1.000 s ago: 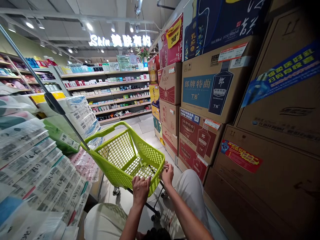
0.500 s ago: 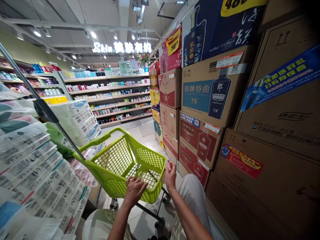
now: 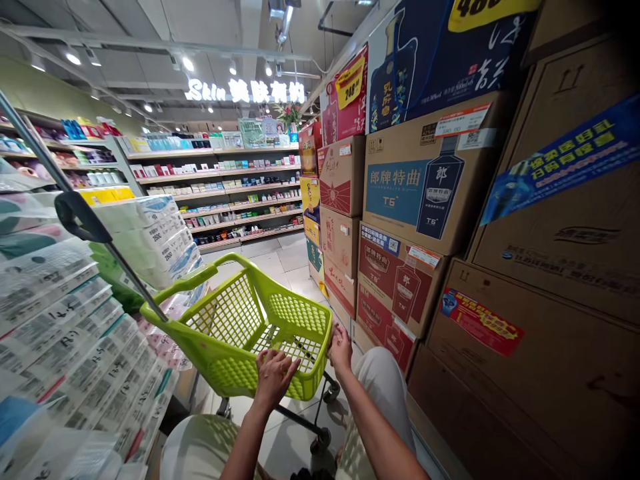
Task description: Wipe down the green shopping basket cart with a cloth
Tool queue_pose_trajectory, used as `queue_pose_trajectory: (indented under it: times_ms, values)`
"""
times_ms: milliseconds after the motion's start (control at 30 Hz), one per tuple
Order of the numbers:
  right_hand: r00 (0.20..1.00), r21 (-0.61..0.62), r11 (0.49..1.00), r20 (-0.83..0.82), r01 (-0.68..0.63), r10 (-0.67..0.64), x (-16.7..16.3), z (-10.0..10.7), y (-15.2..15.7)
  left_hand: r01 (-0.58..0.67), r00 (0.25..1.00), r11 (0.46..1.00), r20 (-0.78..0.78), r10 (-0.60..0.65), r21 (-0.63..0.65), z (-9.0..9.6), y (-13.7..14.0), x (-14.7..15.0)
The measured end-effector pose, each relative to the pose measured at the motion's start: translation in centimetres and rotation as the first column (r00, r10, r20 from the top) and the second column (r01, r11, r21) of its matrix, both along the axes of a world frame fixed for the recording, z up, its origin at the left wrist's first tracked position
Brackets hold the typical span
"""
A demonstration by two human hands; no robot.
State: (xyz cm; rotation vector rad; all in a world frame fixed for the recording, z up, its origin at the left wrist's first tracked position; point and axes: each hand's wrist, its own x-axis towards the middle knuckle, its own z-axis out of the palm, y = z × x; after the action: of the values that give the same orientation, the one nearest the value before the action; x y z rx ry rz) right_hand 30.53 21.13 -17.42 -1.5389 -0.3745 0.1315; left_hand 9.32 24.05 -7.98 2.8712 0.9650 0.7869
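Slanting lengthwise, green cart (image 3: 227,370) points handle (image 3: 187,283) toward far left.

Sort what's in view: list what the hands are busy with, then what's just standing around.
In use:
- green shopping cart
- left hand, on its near rim
- right hand, at its right corner; contact unclear

Standing around:
- stacked cartons, right
- wrapped packs, left
- stocked shelves, behind
- lit sign, above the shelves
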Motion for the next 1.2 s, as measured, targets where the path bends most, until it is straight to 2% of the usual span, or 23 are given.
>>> queue_pose_trajectory:
  times_ms: [67, 100, 167, 267, 333, 433, 500, 633, 700, 800, 867, 1033, 1200]
  values:
    - [0.995, -0.071, 0.997, -0.096, -0.02, 0.013, 0.1, -0.5, 0.1, 0.0, 1.0, 1.0, 0.002, 0.0, 0.006, -0.1, 0.0, 0.2]
    - [0.993, -0.07, 0.997, -0.115, -0.035, 0.027, 0.2, -0.4, 0.2, 0.002, 1.0, 1.0, 0.005, -0.002, 0.012, -0.2, 0.0, 0.2]
    - [0.997, -0.006, 0.999, -0.064, -0.035, 0.035, 0.0, -0.2, 0.5, 0.009, 1.0, 1.0, 0.012, -0.009, 0.024, -0.3, 0.1, 0.3]
    - [0.999, 0.056, 0.998, 0.012, 0.041, -0.042, -0.7, -0.1, 0.5, -0.001, 1.0, 0.999, 0.022, 0.0, 0.035, -0.4, 0.1, 0.5]
    - [0.998, -0.02, 0.999, -0.044, 0.05, -0.051, -1.1, -0.8, 0.2, -0.012, 1.0, 0.999, 0.019, 0.012, 0.034, -0.5, 0.0, 0.6]
    - [0.982, -0.164, 0.986, -0.188, -0.026, -0.005, -1.0, -1.6, -0.1, -0.011, 1.0, 0.999, 0.003, 0.011, 0.03, -0.6, 0.1, 0.5]
    - [0.986, -0.129, 0.991, -0.168, -0.037, 0.015, -0.8, -1.3, 0.0, -0.005, 1.0, 0.999, 0.005, 0.005, 0.035, -0.7, 0.2, 0.5]
    - [1.0, 0.038, 0.999, 0.029, 0.001, -0.002, -0.6, -0.7, 0.1, -0.015, 1.0, 0.999, 0.022, 0.014, 0.048, -0.6, 0.3, 0.8]
    - [1.0, 0.014, 1.0, 0.002, -0.016, 0.016, -0.7, -1.4, -0.2, -0.035, 0.999, 0.998, 0.027, 0.033, 0.05, -0.5, 0.2, 1.2]
    - [0.989, -0.069, 0.995, -0.13, -0.076, 0.067, -0.8, -2.6, -0.7, -0.049, 0.998, 0.998, 0.027, 0.047, 0.047, -0.5, 0.2, 1.6]
    - [0.986, -0.06, 0.993, -0.138, -0.106, 0.097, -0.7, -2.3, -0.8, -0.051, 0.998, 0.998, 0.022, 0.05, 0.034, -0.5, 0.2, 1.8]
    - [0.996, 0.032, 0.997, 0.057, -0.066, 0.064, -0.8, 0.1, -0.8, -0.074, 0.997, 0.997, 0.001, 0.074, 0.011, -0.5, 0.2, 2.3]
    - [0.985, -0.062, 0.991, -0.132, -0.12, 0.111, -1.4, -1.0, -1.6, -0.123, 0.992, 0.992, 0.012, 0.122, 0.027, -0.7, 0.0, 2.8]
